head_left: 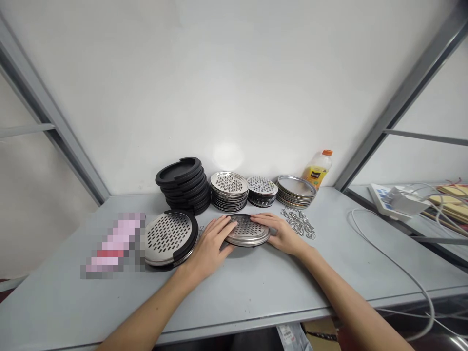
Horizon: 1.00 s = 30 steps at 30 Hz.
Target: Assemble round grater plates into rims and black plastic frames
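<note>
Between my two hands is a round metal grater disc set with a black rim part at its far side. My left hand grips its left edge, fingers on top and thumb at the near side. On the right edge, my right hand closes with its fingers over the top. Left of my left hand lies another round grater with slotted holes and a black rim. Behind stand a stack of black plastic rings, a stack of grater discs, a smaller stack and a pile of plain metal discs.
Small metal hooks or clips lie scattered right of my right hand. A juice bottle with an orange cap stands by the wall. White cables and a power strip are on the right. A blurred pink item lies left.
</note>
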Each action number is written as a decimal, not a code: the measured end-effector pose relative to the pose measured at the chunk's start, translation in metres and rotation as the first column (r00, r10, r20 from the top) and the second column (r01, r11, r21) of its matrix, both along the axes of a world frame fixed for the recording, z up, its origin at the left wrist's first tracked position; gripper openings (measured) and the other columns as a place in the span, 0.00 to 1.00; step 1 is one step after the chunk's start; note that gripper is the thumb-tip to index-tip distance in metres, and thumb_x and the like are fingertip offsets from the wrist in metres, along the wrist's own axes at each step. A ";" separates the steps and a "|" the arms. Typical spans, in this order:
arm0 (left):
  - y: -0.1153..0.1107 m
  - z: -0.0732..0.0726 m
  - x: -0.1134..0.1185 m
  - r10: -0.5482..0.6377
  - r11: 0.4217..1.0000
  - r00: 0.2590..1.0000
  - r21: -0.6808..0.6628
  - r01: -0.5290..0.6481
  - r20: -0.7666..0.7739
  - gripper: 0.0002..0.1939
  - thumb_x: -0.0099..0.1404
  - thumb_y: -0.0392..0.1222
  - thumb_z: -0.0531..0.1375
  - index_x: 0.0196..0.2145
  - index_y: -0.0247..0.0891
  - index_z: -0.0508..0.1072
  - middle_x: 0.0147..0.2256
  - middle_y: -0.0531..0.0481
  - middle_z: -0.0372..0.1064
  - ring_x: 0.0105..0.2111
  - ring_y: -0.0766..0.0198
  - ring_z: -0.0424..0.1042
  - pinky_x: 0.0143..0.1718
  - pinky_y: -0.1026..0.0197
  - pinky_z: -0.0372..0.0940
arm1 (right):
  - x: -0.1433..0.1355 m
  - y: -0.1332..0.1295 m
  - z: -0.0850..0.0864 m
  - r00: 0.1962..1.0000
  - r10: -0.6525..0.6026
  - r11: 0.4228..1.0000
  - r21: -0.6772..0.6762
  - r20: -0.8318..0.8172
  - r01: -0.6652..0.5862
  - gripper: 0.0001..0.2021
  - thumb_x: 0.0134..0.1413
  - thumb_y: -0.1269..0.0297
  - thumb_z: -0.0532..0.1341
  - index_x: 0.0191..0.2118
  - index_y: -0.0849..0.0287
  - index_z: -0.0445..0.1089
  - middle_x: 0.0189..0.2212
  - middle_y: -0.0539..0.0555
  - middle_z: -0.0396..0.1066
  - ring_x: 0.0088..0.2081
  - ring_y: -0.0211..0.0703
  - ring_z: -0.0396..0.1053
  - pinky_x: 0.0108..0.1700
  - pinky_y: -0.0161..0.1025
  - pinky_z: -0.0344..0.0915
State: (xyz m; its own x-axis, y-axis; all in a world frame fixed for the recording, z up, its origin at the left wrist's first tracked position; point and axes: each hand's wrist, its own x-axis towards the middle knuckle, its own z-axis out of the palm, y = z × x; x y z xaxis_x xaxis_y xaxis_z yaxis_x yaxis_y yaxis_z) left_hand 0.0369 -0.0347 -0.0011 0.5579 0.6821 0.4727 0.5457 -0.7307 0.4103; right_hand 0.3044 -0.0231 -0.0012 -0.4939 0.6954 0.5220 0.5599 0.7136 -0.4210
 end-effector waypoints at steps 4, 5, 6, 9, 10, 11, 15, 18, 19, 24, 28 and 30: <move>0.000 0.001 0.000 -0.014 1.000 1.000 0.019 0.014 -0.011 0.30 0.61 0.29 0.57 0.59 0.47 0.61 0.61 0.47 0.58 0.62 0.54 0.55 0.62 0.43 0.52 | -0.003 -0.005 0.005 1.000 -0.015 1.000 0.005 -0.024 0.015 0.28 0.48 0.74 0.61 0.57 0.53 0.65 0.55 0.58 0.68 0.57 0.55 0.63 0.57 0.57 0.62; 0.000 0.000 0.000 -0.012 1.000 1.000 0.023 0.012 -0.019 0.30 0.62 0.29 0.57 0.59 0.47 0.61 0.61 0.47 0.57 0.62 0.54 0.55 0.62 0.43 0.52 | -0.004 -0.006 0.006 1.000 -0.012 1.000 -0.001 -0.023 0.012 0.30 0.46 0.75 0.61 0.58 0.52 0.65 0.56 0.58 0.67 0.58 0.55 0.62 0.58 0.58 0.61; 0.000 -0.001 0.000 -0.009 1.000 1.000 0.028 0.010 -0.030 0.30 0.62 0.29 0.58 0.59 0.47 0.61 0.61 0.47 0.57 0.62 0.54 0.55 0.62 0.43 0.52 | -0.005 -0.007 0.007 1.000 -0.003 1.000 -0.009 -0.016 0.003 0.31 0.45 0.76 0.61 0.59 0.52 0.64 0.57 0.58 0.65 0.59 0.56 0.60 0.59 0.58 0.60; 0.001 -0.004 0.000 0.000 0.999 0.998 0.039 0.002 -0.065 0.30 0.61 0.31 0.60 0.59 0.46 0.61 0.61 0.46 0.58 0.61 0.53 0.57 0.62 0.42 0.52 | -0.008 -0.010 0.006 0.999 0.040 0.998 -0.039 0.017 -0.039 0.33 0.44 0.78 0.59 0.59 0.52 0.63 0.58 0.56 0.63 0.62 0.55 0.56 0.60 0.58 0.58; 0.002 -0.005 0.000 0.004 0.999 0.997 0.040 -0.001 -0.073 0.30 0.61 0.32 0.60 0.59 0.46 0.62 0.61 0.45 0.58 0.61 0.53 0.57 0.62 0.43 0.52 | -0.009 -0.010 0.006 0.998 0.054 0.997 -0.048 0.027 -0.053 0.33 0.45 0.78 0.59 0.60 0.52 0.63 0.58 0.56 0.64 0.62 0.54 0.57 0.61 0.57 0.58; 0.002 -0.005 0.000 0.006 0.999 0.997 0.037 -0.003 -0.078 0.30 0.60 0.32 0.61 0.59 0.45 0.62 0.60 0.44 0.59 0.60 0.53 0.58 0.62 0.43 0.52 | -0.009 -0.010 0.005 0.997 0.067 0.996 -0.054 0.036 -0.065 0.33 0.45 0.78 0.58 0.60 0.52 0.63 0.57 0.56 0.65 0.62 0.54 0.57 0.61 0.57 0.58; 0.001 -0.003 0.001 -0.036 0.999 0.998 0.010 0.037 -0.059 0.33 0.59 0.41 0.65 0.60 0.42 0.61 0.61 0.41 0.57 0.61 0.51 0.56 0.62 0.43 0.52 | -0.010 -0.009 0.003 0.994 0.098 0.994 -0.055 0.057 -0.095 0.33 0.45 0.79 0.58 0.60 0.52 0.63 0.57 0.55 0.66 0.60 0.52 0.60 0.60 0.55 0.59; 0.000 0.000 0.001 -0.110 0.994 0.993 0.013 0.111 -0.050 0.34 0.61 0.50 0.63 0.62 0.43 0.58 0.62 0.41 0.55 0.62 0.51 0.54 0.62 0.44 0.52 | -0.010 -0.009 0.004 0.993 0.106 0.994 -0.045 0.055 -0.104 0.34 0.45 0.80 0.57 0.60 0.51 0.62 0.57 0.55 0.65 0.60 0.52 0.60 0.61 0.55 0.59; 0.000 0.001 0.001 -0.130 0.991 0.990 0.018 0.131 -0.056 0.33 0.62 0.50 0.62 0.62 0.43 0.58 0.62 0.42 0.56 0.63 0.52 0.53 0.62 0.44 0.53 | -0.010 -0.009 0.004 0.992 0.110 0.993 -0.045 0.055 -0.108 0.35 0.44 0.80 0.57 0.60 0.51 0.62 0.58 0.55 0.64 0.60 0.51 0.60 0.61 0.55 0.59; 0.001 0.002 0.001 -0.163 0.984 0.983 0.054 0.168 -0.087 0.31 0.65 0.48 0.60 0.63 0.46 0.56 0.61 0.45 0.58 0.62 0.54 0.55 0.62 0.45 0.54 | -0.011 -0.009 0.005 0.993 0.101 0.993 -0.067 0.065 -0.097 0.34 0.45 0.80 0.58 0.60 0.52 0.61 0.57 0.56 0.65 0.60 0.52 0.60 0.61 0.55 0.58; 0.001 0.002 0.001 -0.138 0.988 0.987 0.053 0.143 -0.082 0.30 0.66 0.48 0.59 0.62 0.46 0.56 0.61 0.45 0.58 0.62 0.55 0.56 0.61 0.47 0.54 | -0.010 -0.011 0.008 0.997 0.071 0.996 -0.054 0.024 -0.069 0.32 0.45 0.75 0.63 0.59 0.53 0.64 0.55 0.57 0.67 0.59 0.54 0.61 0.60 0.56 0.60; 0.001 0.003 0.001 -0.119 0.992 0.991 0.041 0.122 -0.069 0.29 0.66 0.48 0.59 0.62 0.45 0.57 0.60 0.45 0.59 0.61 0.55 0.56 0.61 0.48 0.55 | -0.009 -0.011 0.010 0.999 0.049 0.998 -0.028 -0.013 -0.050 0.28 0.47 0.72 0.64 0.57 0.52 0.66 0.54 0.57 0.68 0.58 0.54 0.63 0.59 0.56 0.61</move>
State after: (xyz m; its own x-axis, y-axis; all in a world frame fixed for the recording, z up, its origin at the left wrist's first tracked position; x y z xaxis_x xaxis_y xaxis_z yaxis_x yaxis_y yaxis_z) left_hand 0.0376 -0.0338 0.0020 0.6656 0.5871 0.4607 0.4776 -0.8095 0.3415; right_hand 0.2956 -0.0338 0.0089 -0.5218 0.6849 0.5086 0.5187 0.7280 -0.4483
